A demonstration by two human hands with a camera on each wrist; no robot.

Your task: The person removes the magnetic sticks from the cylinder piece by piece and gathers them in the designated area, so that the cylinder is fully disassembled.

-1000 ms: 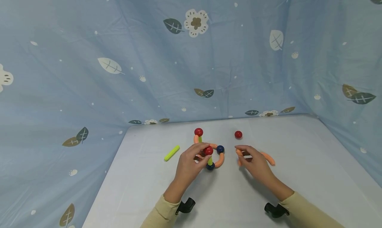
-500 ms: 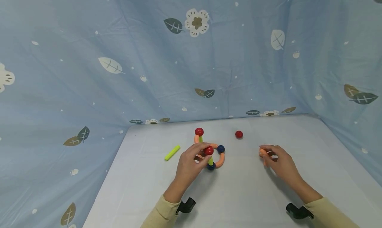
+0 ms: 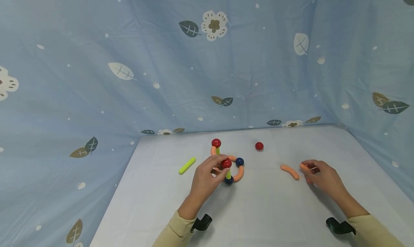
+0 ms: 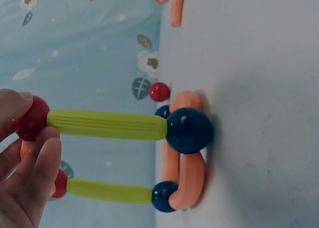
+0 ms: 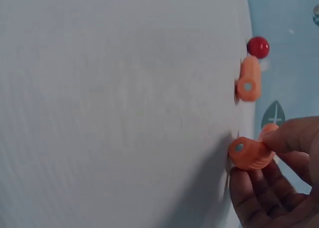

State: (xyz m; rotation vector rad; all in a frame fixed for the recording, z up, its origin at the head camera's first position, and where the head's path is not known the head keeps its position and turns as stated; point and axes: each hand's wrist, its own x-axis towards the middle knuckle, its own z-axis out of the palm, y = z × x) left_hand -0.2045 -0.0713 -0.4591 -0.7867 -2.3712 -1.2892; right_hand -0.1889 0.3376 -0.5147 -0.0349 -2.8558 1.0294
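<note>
My left hand (image 3: 207, 175) pinches a red ball (image 4: 34, 119) atop an upright green rod (image 4: 107, 124). The rod's lower end joins a blue ball (image 4: 189, 131), part of a ring of curved orange rods (image 4: 192, 180) and blue balls on the table. A second green rod (image 4: 109, 190) with another red ball (image 3: 216, 143) stands on the ring's far side; my fingers hide part of the ring in the head view. On the right, my right hand (image 3: 326, 177) pinches a curved orange rod (image 5: 249, 156) close over the table. Another curved orange rod (image 3: 290, 172) lies left of that hand.
A loose green rod (image 3: 187, 165) lies left of the assembled piece. One loose red ball (image 3: 259, 146) sits toward the back of the white table (image 3: 258, 211). Behind the table hangs a blue patterned cloth (image 3: 245, 60).
My right hand has moved right across the table with its curved orange rod, passing the other orange rod, which is visible again at its left. The left hand has stayed on the red ball.
</note>
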